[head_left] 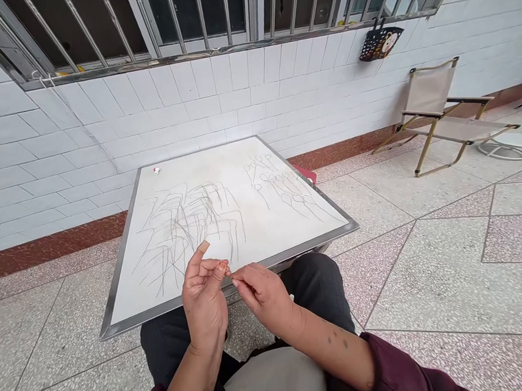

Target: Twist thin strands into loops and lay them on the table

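On the white table [219,157], many thin dark wire-like strands [175,220] lie in a tangle at the left. Thin strands with looped ends [283,182] are spread at the right. My left hand [206,292] is palm up over the near edge, thumb and fingertips pinched together, its little finger raised with a tan wrap on the tip. Close against it on the right, my right hand [261,290] is closed in a pinch. What both hands hold between the fingertips is too small to make out.
A small white and red item [157,171] lies at the table's far left corner. The tiled wall [204,106] runs behind the table. A folding chair [430,94] and a round white stool [512,140] stand at the back right. A black basket [380,43] hangs from the window bars.
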The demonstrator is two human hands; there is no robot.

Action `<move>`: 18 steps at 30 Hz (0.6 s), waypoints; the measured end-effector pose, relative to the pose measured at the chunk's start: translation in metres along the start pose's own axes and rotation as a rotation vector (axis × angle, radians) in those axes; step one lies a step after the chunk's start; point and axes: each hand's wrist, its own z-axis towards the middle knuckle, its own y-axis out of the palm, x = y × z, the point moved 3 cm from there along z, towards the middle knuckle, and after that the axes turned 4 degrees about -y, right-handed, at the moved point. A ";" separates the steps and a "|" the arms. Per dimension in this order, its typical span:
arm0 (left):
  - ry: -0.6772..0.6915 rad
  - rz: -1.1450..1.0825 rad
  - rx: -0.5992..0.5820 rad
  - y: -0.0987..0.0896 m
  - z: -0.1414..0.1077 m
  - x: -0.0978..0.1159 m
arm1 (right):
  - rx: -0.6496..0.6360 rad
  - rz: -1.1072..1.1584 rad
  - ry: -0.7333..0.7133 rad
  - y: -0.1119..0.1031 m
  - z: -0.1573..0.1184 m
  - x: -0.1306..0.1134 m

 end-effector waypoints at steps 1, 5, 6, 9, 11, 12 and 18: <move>0.001 -0.003 0.005 0.000 0.001 0.001 | -0.002 0.006 0.003 0.000 0.000 0.000; 0.002 -0.025 0.015 -0.003 0.007 0.005 | -0.006 0.014 0.008 0.001 0.000 -0.001; 0.006 -0.032 0.024 -0.004 0.009 0.006 | -0.013 0.017 0.010 0.002 -0.001 0.000; 0.039 -0.046 0.053 -0.007 0.016 0.015 | -0.045 0.029 0.020 0.004 -0.007 0.003; 0.061 -0.046 0.060 -0.008 0.020 0.021 | -0.063 0.047 0.035 0.005 -0.011 0.005; 0.071 -0.047 0.064 -0.009 0.022 0.023 | -0.070 0.062 0.044 0.005 -0.013 0.006; 0.103 -0.063 0.094 -0.016 0.034 0.023 | -0.129 0.193 0.102 0.001 -0.018 0.007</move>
